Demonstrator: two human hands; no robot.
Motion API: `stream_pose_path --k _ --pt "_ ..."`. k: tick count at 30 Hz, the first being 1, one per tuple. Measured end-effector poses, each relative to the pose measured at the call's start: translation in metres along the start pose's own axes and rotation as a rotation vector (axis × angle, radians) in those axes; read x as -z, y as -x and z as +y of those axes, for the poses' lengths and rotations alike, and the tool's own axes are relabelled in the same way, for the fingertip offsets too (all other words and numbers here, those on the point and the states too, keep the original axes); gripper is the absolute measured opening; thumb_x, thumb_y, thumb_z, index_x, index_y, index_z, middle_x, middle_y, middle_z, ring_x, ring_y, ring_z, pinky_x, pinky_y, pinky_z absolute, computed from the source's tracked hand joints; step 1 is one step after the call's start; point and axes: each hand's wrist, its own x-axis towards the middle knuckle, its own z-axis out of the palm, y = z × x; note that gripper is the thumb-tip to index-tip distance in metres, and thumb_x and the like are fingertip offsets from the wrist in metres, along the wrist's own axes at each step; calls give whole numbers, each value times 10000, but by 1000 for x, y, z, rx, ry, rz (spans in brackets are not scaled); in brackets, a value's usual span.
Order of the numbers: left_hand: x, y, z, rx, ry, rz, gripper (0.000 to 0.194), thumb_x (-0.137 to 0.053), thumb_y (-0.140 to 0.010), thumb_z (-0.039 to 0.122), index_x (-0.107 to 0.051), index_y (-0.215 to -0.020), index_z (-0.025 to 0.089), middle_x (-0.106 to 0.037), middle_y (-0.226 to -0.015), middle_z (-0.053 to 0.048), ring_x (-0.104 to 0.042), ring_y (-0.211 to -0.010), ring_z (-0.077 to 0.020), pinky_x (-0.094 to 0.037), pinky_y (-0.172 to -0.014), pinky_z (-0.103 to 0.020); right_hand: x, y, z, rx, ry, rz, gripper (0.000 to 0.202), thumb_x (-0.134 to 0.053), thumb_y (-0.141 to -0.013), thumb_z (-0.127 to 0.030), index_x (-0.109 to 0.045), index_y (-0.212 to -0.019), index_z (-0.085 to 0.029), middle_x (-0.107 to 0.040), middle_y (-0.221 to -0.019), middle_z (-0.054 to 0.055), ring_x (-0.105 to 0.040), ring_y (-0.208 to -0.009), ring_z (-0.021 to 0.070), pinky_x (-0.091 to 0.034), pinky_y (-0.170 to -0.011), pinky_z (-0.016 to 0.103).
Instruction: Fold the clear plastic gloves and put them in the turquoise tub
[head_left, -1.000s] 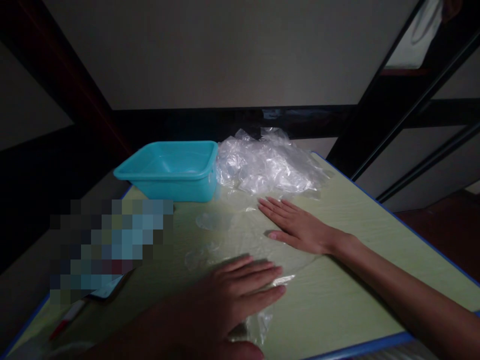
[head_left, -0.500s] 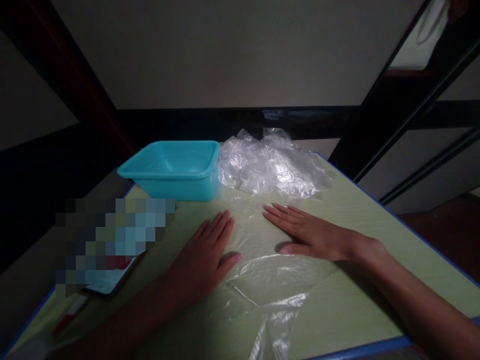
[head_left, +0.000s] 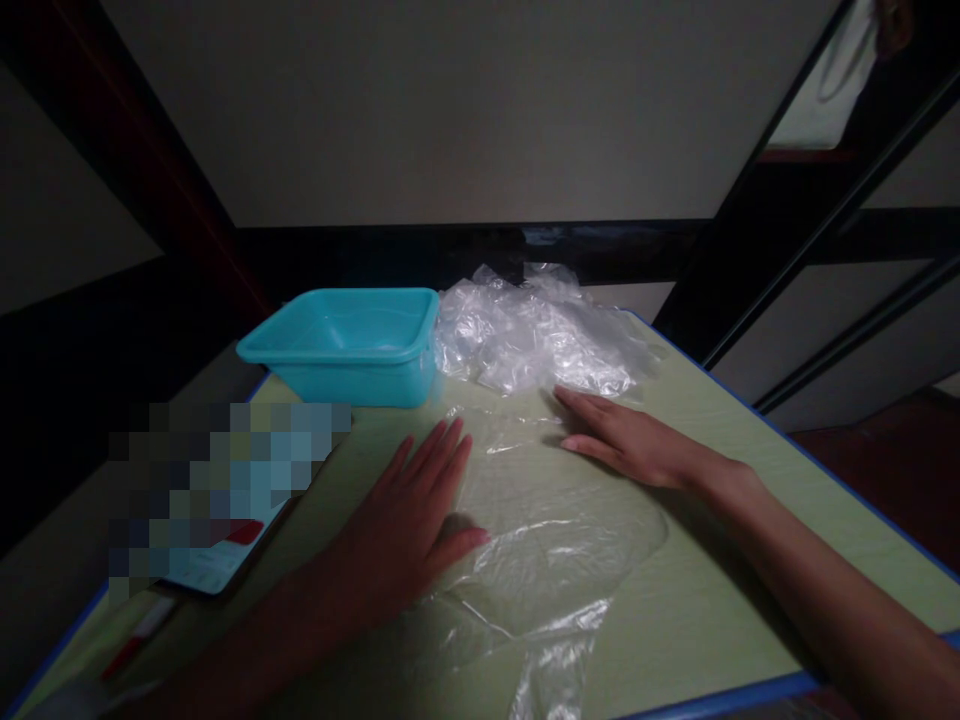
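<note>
A clear plastic bag (head_left: pixel 555 540) lies spread on the pale green tabletop, its narrow crinkled end reaching toward the near edge. Along the bag's left side, my left hand (head_left: pixel 412 520) is open and palm down, fingers apart and the thumb over the film. At the upper right of the bag is my right hand (head_left: pixel 637 435), also open, with fingers stretched out and thumb apart. Its fingertips come near a heap of crumpled clear plastic bags (head_left: pixel 540 330). Neither hand holds anything. Whether the right palm touches the film, I cannot tell.
A turquoise plastic basin (head_left: pixel 345 375) stands at the back left, beside the heap. Left of my left hand lies a partly blurred-out flat device (head_left: pixel 217 570), with a red and white pen (head_left: pixel 139 635) near it. The table (head_left: pixel 750 600) has a blue edge; a wall rises behind.
My right hand has shifted away from me and slightly right, rising off the middle of the bag. My left hand stays nearly in place, with its fingers a little more raised.
</note>
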Motion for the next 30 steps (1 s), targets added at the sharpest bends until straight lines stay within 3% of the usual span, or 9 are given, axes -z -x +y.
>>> stream_pose_path --k 3,8,12,16,23,27,30 --pt "1 -9 1 -12 7 61 619 -366 -907 439 -259 -1389 66 -193 -1487 -182 -132 -1379 -290 -202 -1083 -527 -1 -3 6 -26 30 51 732 -286 -890 -592 -299 -1387 -55 -350 -1403 222 -370 -1279 317 -345 -1039 482" --pt "-1 -13 2 -11 0 -41 643 -412 -889 452 -297 -1375 47 -246 -1470 -183 -200 -1365 -294 -227 -1080 -512 1 -7 -15 85 77 109 665 -298 -903 -558 -339 -1369 -85 -417 -1370 202 -391 -1266 311 -330 -1039 509" --pt "-3 -8 8 -2 -45 -72 659 -416 -884 472 -322 -1369 36 -263 -1464 -180 -227 -1356 -301 -229 -1080 -519 0 -8 -42 307 48 -13 708 -308 -904 -549 -306 -1377 -23 -360 -1409 198 -334 -1306 270 -269 -1087 443" --pt "-3 -6 6 66 -75 -27 650 -397 -891 478 -361 -1344 13 -338 -1424 -206 -301 -1319 -339 -231 -1061 -568 -3 -8 -51 324 22 -128 739 -344 -890 -549 -295 -1379 4 -286 -1441 193 -279 -1333 253 -242 -1104 383" --pt "1 -6 7 52 -27 32 544 -363 -915 427 -418 -1298 44 -446 -1360 -193 -376 -1278 -330 -251 -1038 -604 3 6 -51 271 -16 -272 799 -330 -856 -616 -222 -1414 -54 -135 -1470 192 -114 -1363 308 -151 -1080 561" --pt "3 -5 11 44 7 62 497 -335 -924 384 -415 -1293 61 -460 -1352 -184 -395 -1271 -301 -239 -1053 -587 10 13 -58 259 -22 -236 777 -339 -860 -606 -280 -1397 -47 -229 -1446 203 -218 -1342 310 -222 -1077 528" --pt "0 -8 5 56 -10 92 519 -307 -928 365 -363 -1328 39 -391 -1399 -194 -340 -1308 -289 -224 -1066 -564 6 9 -63 233 -2 -92 773 -357 -858 -598 -265 -1408 -62 -255 -1446 192 -251 -1335 303 -222 -1089 504"
